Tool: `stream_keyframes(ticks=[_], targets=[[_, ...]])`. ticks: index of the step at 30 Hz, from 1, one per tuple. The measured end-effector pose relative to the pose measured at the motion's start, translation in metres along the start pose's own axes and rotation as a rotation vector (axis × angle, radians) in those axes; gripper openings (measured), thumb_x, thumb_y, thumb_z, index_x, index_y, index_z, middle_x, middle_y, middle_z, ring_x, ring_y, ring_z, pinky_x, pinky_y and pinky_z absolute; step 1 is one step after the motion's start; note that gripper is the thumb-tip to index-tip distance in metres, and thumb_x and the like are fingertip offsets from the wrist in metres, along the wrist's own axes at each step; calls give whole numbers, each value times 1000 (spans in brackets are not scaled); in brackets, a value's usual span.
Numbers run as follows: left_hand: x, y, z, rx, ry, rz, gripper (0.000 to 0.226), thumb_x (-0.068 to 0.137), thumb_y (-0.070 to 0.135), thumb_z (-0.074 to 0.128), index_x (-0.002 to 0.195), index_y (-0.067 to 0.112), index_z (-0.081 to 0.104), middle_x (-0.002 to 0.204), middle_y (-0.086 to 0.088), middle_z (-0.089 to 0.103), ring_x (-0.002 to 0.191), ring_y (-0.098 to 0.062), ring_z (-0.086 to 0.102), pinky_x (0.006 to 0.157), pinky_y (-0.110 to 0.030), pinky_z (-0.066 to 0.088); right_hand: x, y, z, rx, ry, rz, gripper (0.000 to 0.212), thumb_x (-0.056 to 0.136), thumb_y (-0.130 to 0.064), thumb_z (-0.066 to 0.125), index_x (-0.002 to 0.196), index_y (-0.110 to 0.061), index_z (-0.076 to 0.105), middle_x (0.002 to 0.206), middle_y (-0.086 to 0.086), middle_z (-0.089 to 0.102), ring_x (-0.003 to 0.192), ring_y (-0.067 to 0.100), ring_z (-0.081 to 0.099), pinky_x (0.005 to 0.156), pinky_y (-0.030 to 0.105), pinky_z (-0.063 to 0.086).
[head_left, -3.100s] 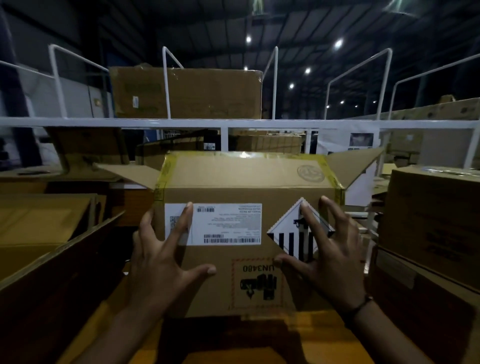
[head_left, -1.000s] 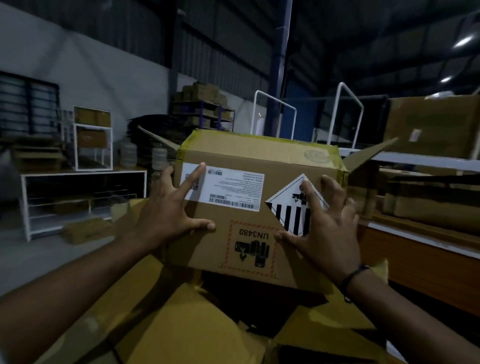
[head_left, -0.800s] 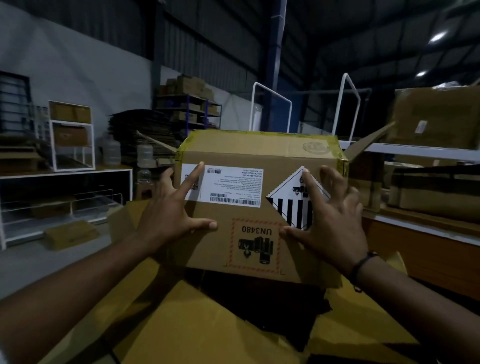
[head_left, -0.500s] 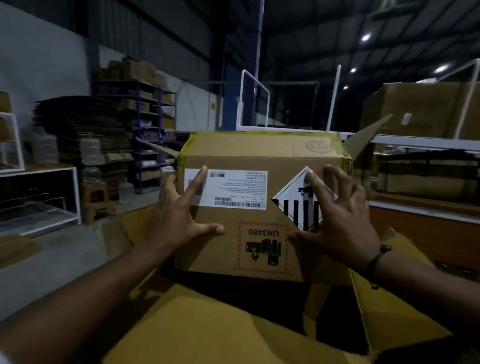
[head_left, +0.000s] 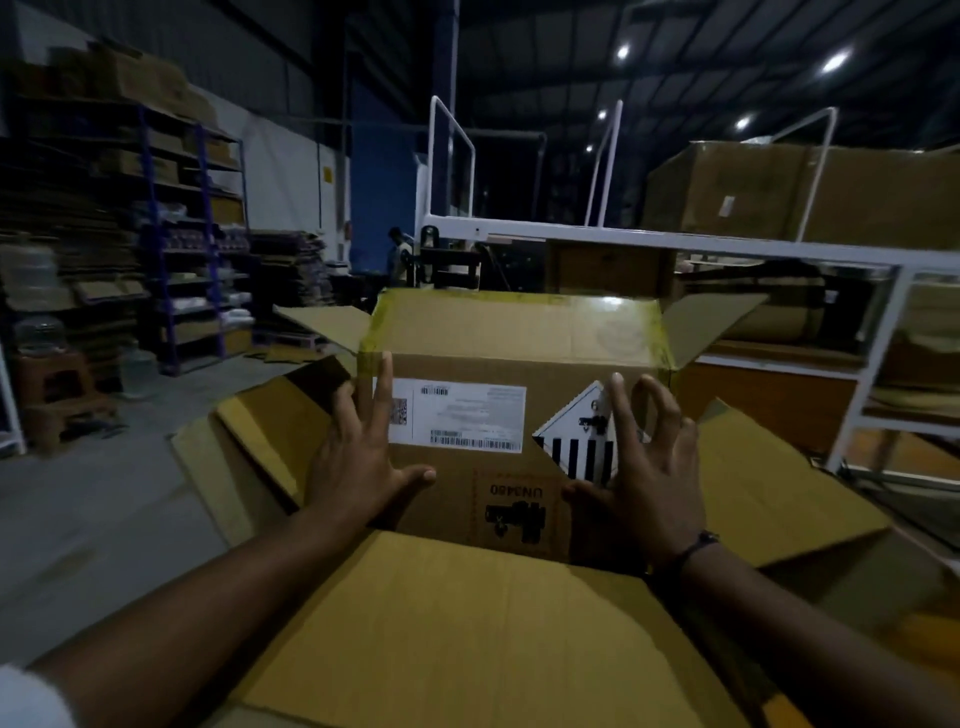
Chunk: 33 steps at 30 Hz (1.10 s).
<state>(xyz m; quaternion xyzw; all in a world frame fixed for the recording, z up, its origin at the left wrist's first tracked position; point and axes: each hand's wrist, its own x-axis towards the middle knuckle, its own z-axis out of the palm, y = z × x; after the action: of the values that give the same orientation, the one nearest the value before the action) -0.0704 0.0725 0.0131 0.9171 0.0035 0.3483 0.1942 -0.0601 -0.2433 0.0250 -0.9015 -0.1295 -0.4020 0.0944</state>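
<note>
Both hands lie spread against the near face of a small cardboard box. The left hand has straight fingers flat on the board and its thumb stuck out sideways. The right hand is more bent, with its fingertips on the board. Neither curls round anything.

The box sits inside a larger open carton, whose near flap hides the box's bottom edge, so I cannot tell what it rests on. Upside down on the box is the mark "UN3480", inside a red hatched frame with battery pictograms. The right hand covers part of a diamond hazard label with black stripes. A white shipping label carries barcodes, with its left end under the left fingers; its small print is too blurred to read. On the taped top, a faint round stamp is illegible.

Behind stands a white rack bearing a big brown box. Dim blue shelving stands far left.
</note>
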Motion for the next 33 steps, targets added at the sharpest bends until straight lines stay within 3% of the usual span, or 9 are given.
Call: stream_keyframes(ticks=[5, 9, 14, 18, 22, 24, 29, 31, 33], targets=[[-12, -21, 18, 1, -37, -97, 143, 78, 45, 87, 152, 40, -36, 142, -22, 42, 90, -35, 64, 59, -41, 57, -15, -1, 16, -94, -196, 56, 150, 55, -64, 91, 163, -27, -6, 163, 16, 2, 126, 47, 34, 95, 50, 49], [-9, -26, 22, 36, -190, -216, 129, 82, 52, 81, 162, 25, -16, 136, -14, 55, 105, -31, 62, 65, -36, 49, -19, 0, 23, -198, -440, 207, 161, 55, -72, 86, 153, -26, -33, 165, 22, -17, 143, 50, 21, 112, 52, 36], [-13, -26, 21, -9, -218, -143, 72, 78, 43, 88, 140, 28, 55, 119, 0, 70, 100, -23, 65, 77, -40, 58, -26, -3, 11, -273, -561, 422, 151, 60, -77, 80, 158, -18, -19, 164, 22, 8, 145, 50, 19, 116, 57, 23], [-15, -31, 22, -37, -215, -165, 65, 73, 44, 90, 130, 32, 61, 111, 1, 64, 91, -19, 58, 71, -36, 54, -28, -6, 9, -274, -535, 445, 153, 58, -79, 80, 158, -17, -18, 151, 19, 30, 133, 42, 36, 107, 50, 39], [-17, -32, 24, 14, -114, -225, 51, 80, 44, 84, 123, 27, 63, 120, -8, 46, 107, -32, 53, 81, -39, 52, -29, -5, 7, -71, -403, 485, 155, 60, -71, 84, 155, -24, -29, 151, 19, 32, 109, 36, 60, 76, 43, 59], [-17, -34, 25, 1, -69, -205, 45, 85, 44, 80, 120, 22, 62, 123, -9, 44, 111, -33, 52, 85, -42, 52, -31, -4, 5, -29, -274, 478, 147, 65, -80, 74, 156, -23, -28, 146, 20, 39, 93, 31, 63, 56, 33, 52], [-17, -36, 22, -219, 33, -183, 47, 105, 56, 39, 108, 16, 63, 120, -7, 55, 98, -25, 56, 75, -39, 47, -36, 5, -3, 387, 137, 461, 91, 90, -78, 49, 157, -21, 24, 135, 18, 51, 121, 36, 47, 99, 55, 48], [-18, -32, 16, -426, 76, -290, 58, 106, 59, 25, 97, 19, 66, 106, -4, 63, 90, -23, 58, 71, -36, 42, -39, 9, -10, 633, 267, 474, 59, 96, -74, 41, 129, -26, 50, 117, 9, 54, 108, 28, 52, 88, 55, 53], [-20, -31, 11, -587, 127, -384, 68, 99, 75, 20, 83, 26, 66, 81, -2, 64, 75, -27, 60, 65, -35, 39, -43, 8, -20, 750, 342, 421, 36, 104, -61, 41, 97, -31, 59, 94, 2, 57, 87, 17, 57, 69, 38, 54]])
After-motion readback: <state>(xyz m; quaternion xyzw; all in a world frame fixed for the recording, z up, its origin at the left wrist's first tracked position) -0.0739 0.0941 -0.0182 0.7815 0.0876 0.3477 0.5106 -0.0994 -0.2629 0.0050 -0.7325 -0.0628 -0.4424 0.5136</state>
